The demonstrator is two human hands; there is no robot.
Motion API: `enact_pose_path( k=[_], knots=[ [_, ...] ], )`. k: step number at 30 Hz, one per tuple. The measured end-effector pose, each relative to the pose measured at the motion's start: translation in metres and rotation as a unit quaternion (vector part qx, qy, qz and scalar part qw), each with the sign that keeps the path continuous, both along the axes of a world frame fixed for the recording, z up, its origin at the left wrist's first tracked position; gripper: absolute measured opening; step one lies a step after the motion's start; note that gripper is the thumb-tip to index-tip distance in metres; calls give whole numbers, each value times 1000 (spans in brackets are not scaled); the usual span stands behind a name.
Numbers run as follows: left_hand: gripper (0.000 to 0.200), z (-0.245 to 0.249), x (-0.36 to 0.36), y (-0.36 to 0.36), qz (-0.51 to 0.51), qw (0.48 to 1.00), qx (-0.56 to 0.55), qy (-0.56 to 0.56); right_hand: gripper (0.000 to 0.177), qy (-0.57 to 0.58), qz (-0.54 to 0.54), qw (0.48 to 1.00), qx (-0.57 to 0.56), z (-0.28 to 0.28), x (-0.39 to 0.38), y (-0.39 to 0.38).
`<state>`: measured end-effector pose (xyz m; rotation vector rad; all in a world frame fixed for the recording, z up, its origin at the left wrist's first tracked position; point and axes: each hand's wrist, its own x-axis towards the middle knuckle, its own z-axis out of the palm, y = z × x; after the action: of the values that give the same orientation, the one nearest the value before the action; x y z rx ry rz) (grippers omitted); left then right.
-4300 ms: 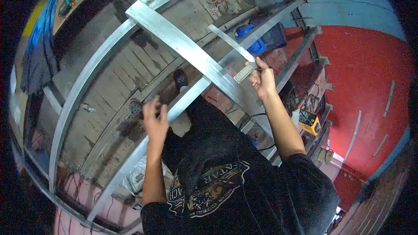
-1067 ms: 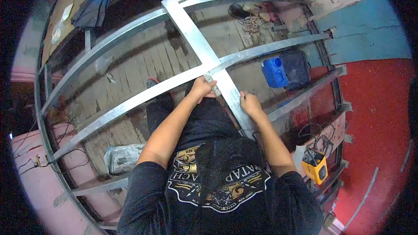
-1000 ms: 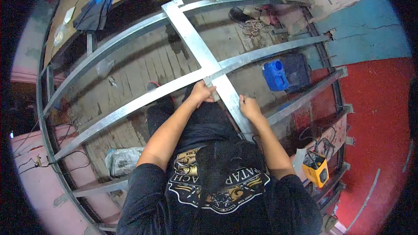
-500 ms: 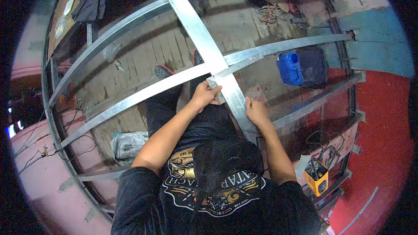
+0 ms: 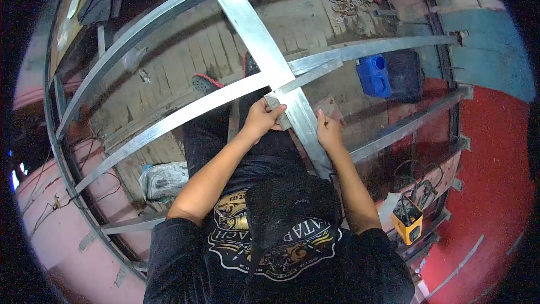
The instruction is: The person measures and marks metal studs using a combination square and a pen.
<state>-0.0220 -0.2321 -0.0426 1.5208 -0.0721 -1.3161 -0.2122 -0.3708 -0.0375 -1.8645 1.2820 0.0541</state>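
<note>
My left hand [image 5: 263, 121] is closed on the thick stock of a try square [image 5: 311, 76], left of a shiny metal bar [image 5: 299, 119]. The square's thin blade lies slantwise across that bar and reaches out to its right. On the bar's other side is my right hand [image 5: 330, 134], fingers curled and thumb pointing up along the edge; what it grips, if anything, is hidden. The bar crosses a long metal crossbar [image 5: 191, 114] just beyond the square.
Around me is a metal frame. A blue jug [image 5: 373, 76] stands beyond it at right, and a yellow-orange box [image 5: 407, 222] with cables is near my right elbow. A pale sack [image 5: 164, 181] lies at left. Sandals [image 5: 206, 84] show on my feet below the crossbar.
The view has shifted slightly. My right hand has moved a little up along the bar's edge, its thumb now pointing more upward. The left hand keeps its hold on the square.
</note>
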Motion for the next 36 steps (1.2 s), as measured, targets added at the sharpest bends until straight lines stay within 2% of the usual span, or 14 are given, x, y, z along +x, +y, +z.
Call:
enact_pose_path(
  k=[7, 11, 13, 18, 23, 27, 32, 36],
  knots=[
    [30, 14, 9, -3, -47, 999, 13, 7, 56, 14, 19, 1000, -11, -4, -2, -3],
    [29, 23, 15, -6, -73, 997, 27, -14, 56, -18, 15, 1000, 21, -17, -7, -3],
    [30, 24, 12, -11, -73, 997, 27, -20, 56, -16, 2, 999, 28, -3, -3, -2],
    [30, 15, 14, -10, -82, 996, 23, -11, 53, 12, 5, 1000, -3, -11, -3, -3],
    [28, 21, 6, -2, -25, 1000, -13, 1, 53, 3, 2, 1000, -26, -10, -4, -1],
    [26, 11, 12, 4, -18, 1000, -17, 10, 53, -13, 4, 1000, -13, -21, -8, -3],
    [22, 11, 26, 17, -23, 996, -29, 85, 51, -42, 17, 999, -31, -30, -9, -4],
    [21, 14, 27, 15, -24, 996, -40, 82, 55, -17, 14, 1000, -18, 0, -1, -2]
  ],
)
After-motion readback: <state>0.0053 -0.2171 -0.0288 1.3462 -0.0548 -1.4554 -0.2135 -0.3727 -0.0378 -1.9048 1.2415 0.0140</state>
